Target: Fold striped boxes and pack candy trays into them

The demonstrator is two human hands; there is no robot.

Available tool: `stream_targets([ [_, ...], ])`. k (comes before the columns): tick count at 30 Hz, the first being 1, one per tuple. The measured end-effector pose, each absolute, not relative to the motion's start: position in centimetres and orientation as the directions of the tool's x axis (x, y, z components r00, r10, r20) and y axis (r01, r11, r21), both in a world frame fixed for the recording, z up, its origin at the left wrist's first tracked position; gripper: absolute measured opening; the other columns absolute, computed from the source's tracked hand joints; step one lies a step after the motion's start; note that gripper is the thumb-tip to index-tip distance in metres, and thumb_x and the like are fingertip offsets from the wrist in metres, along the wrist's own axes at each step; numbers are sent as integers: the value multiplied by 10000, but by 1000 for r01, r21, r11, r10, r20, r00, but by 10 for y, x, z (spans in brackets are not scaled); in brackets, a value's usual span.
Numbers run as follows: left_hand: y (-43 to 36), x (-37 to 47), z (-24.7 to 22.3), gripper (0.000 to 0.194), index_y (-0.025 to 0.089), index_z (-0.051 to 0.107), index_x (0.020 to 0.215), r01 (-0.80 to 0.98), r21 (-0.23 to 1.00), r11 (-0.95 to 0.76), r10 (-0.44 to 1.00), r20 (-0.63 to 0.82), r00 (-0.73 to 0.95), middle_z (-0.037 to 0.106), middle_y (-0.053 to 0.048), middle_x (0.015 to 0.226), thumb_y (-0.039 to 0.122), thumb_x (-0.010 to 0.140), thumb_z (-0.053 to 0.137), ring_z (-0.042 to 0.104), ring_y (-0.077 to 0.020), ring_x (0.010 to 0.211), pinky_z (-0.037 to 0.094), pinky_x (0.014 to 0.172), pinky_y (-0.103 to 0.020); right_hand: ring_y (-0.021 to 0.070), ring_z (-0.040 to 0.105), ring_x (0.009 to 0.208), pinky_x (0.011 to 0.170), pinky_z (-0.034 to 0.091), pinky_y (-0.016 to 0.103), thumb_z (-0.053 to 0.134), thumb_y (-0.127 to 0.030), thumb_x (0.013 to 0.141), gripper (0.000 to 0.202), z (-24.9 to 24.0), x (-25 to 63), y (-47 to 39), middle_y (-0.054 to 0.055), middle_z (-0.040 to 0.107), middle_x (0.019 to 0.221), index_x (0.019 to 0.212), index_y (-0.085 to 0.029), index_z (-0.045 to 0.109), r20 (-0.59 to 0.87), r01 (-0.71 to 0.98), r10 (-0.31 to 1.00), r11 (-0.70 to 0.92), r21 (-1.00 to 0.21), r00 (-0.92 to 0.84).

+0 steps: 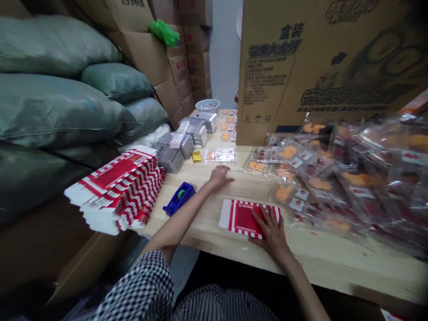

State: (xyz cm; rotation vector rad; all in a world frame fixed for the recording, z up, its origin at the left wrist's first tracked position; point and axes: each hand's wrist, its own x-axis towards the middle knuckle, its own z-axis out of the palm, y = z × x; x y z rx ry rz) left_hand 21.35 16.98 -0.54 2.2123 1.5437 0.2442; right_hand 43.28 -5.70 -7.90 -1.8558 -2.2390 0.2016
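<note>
My left hand is over the middle of the wooden table, fingers apart and nothing in them, just in front of a clear plastic pack. Under the spread fingers of my right hand lies a flat red and white striped box, its white flap pointing left. A blue tape dispenser with green tape sits left of my left forearm. Farther left rises a tall stack of flat red and white boxes. A small yellow packet lies beyond my left hand.
Clear bags with orange pieces are heaped on the right, before a large cardboard carton. Clear plastic cases and a bowl stand at the back left. Green sacks are piled at the left.
</note>
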Motion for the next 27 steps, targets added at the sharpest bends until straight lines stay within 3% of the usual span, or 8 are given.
stream_targets([
  [3,228,208,0,709,184,377,1487,904,344,-256,952,-73,297,317,-145,1592,448,873,614,157,-338,1506,192,1193,-515,401,50,1515,1150,99,690,778,-347,746,885,-77,428,-60,132,189,1642,1520,-277,354,102,953,983,174,-248,-153],
  [5,255,208,-5,779,193,335,1509,926,297,-232,958,-96,271,278,-145,1611,525,858,605,121,-374,1509,168,1181,-579,392,34,1518,1159,89,679,777,-346,751,894,-72,426,-63,118,168,1649,1526,-283,337,105,954,985,160,-252,-138],
  [10,245,215,-34,878,188,295,1528,942,222,-252,954,-105,281,271,-157,1613,634,825,572,170,-399,1492,85,1167,-643,368,12,1524,1172,71,663,759,-354,773,885,-67,431,-69,109,156,1652,1534,-270,314,102,950,988,141,-279,-117],
  [14,184,225,-50,704,175,331,1509,936,180,-303,952,3,307,319,-153,1592,510,912,492,218,-366,1473,43,1188,-589,373,-1,1523,1152,49,699,724,-406,807,879,-69,439,-74,118,131,1655,1549,-270,272,106,921,985,165,-352,-137],
  [20,121,225,-51,531,206,431,1434,919,186,-348,937,87,338,446,-152,1487,376,933,478,335,-319,1400,154,1174,-499,375,-5,1520,1153,2,693,711,-456,825,853,-61,436,-80,117,74,1662,1544,-297,280,62,878,987,163,-449,-151],
  [22,121,219,-48,701,199,372,1473,920,204,-336,942,91,324,360,-175,1541,483,868,581,234,-353,1456,147,1170,-515,371,-17,1519,1157,-3,687,715,-448,825,848,-59,434,-85,104,62,1664,1542,-309,283,56,873,988,156,-461,-147],
  [25,138,207,-41,1172,186,129,1559,934,267,-239,969,4,247,130,-219,1629,651,668,734,22,-417,1503,118,1159,-571,369,-31,1517,1162,0,679,708,-441,835,826,-54,432,-91,93,70,1665,1538,-314,293,61,865,985,170,-473,-160],
  [27,152,199,-36,1336,206,31,1565,942,297,-159,974,-110,199,112,-235,1628,681,568,783,28,-441,1498,122,1149,-590,365,-33,1518,1168,11,670,686,-444,856,788,-49,430,-94,93,83,1665,1534,-308,308,71,855,985,174,-489,-160],
])
